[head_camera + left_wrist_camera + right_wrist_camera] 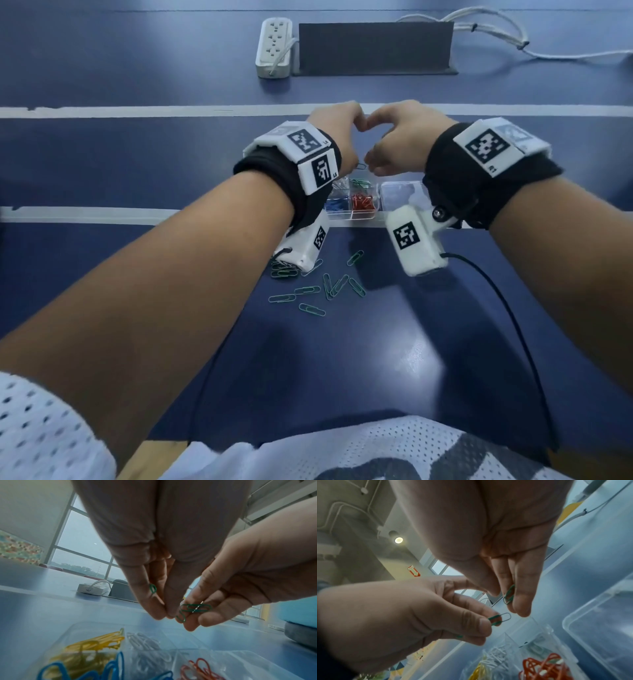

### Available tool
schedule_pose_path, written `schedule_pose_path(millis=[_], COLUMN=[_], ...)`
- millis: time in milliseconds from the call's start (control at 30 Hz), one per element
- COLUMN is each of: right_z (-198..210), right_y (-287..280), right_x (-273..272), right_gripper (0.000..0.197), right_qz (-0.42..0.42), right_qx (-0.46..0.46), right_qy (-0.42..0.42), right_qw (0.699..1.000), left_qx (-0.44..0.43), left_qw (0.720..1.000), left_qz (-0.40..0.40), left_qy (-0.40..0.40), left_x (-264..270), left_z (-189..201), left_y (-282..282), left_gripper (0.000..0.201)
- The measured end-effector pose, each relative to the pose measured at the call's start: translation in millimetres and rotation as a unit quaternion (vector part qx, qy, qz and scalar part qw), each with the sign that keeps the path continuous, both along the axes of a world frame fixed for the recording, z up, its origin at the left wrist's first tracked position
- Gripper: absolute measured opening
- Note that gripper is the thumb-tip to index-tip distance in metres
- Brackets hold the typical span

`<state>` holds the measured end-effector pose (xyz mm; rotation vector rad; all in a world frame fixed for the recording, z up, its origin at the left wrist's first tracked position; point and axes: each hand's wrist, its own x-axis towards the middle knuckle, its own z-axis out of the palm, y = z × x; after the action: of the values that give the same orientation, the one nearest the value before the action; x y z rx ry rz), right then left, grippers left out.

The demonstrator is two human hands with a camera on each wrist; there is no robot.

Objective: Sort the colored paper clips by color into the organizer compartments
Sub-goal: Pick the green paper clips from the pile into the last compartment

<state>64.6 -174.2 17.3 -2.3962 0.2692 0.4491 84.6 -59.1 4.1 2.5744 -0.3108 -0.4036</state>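
My two hands meet above the organizer (356,214), fingertips nearly touching. My left hand (337,137) pinches one green clip (499,618) between thumb and fingers, its wire loop sticking out toward the other hand. My right hand (399,140) has its fingers curled around a small bunch of green clips (195,607), held against the fingertips.

The clear organizer sits on the blue surface (137,164) right under my hands. In it, the red clips (363,202) share a compartment, the blue clips (335,205) lie in the one beside them, some green ones (359,182) sit behind the red, and the left wrist view shows yellow clips (96,643) and white clips (145,642) in their own compartments.

More loose green clips (318,287) lie scattered on the surface nearer to me. A power strip (274,48) rests at the far side.
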Motion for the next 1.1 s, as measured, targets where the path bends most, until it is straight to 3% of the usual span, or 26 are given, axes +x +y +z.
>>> schedule_pose_path(millis=[200, 333, 433, 667, 767, 833, 967, 1100], right_z=[0.9, 2.0, 4.8, 1.6, -0.9, -0.8, -2.3, -4.7], right_y=[-5.8, -7.5, -5.6, 1.9, 2.6, 3.4, 3.3, -1.6], right_x=[-6.5, -10.7, -14.7, -12.2, -10.1, -10.8, -13.2, -18.4], right_gripper=[0.058, 0.058, 0.056, 0.053, 0.053, 0.05, 0.052, 0.052], right_qz=[-0.053, -0.077, -0.082, -0.095, -0.099, -0.103, -0.095, -0.084], right_qx=[0.155, 0.194, 0.22, 0.244, 0.258, 0.267, 0.251, 0.229], right_qy=[0.031, 0.032, 0.035, 0.042, 0.049, 0.05, 0.02, -0.002], right_qw=[0.986, 0.977, 0.971, 0.964, 0.96, 0.957, 0.963, 0.97], left_qx=[0.006, -0.062, -0.145, -0.224, -0.296, -0.33, -0.33, -0.25], left_qw=[1.0, 0.997, 0.982, 0.957, 0.923, 0.907, 0.916, 0.959], left_qz=[-0.012, 0.023, 0.072, 0.123, 0.165, 0.173, 0.147, 0.08], left_qy=[0.007, 0.043, 0.097, 0.139, 0.181, 0.194, 0.172, 0.11], left_x=[-2.9, -4.8, -6.3, -6.6, -12.9, -16.5, -18.7, -25.5], left_z=[-0.8, -4.6, -6.1, -4.3, 3.0, 6.3, 7.9, 11.8], left_y=[-12.3, -17.0, -18.6, -11.7, -9.3, -7.8, -1.4, 16.9], left_gripper=[0.062, 0.057, 0.056, 0.052, 0.037, 0.038, 0.051, 0.03])
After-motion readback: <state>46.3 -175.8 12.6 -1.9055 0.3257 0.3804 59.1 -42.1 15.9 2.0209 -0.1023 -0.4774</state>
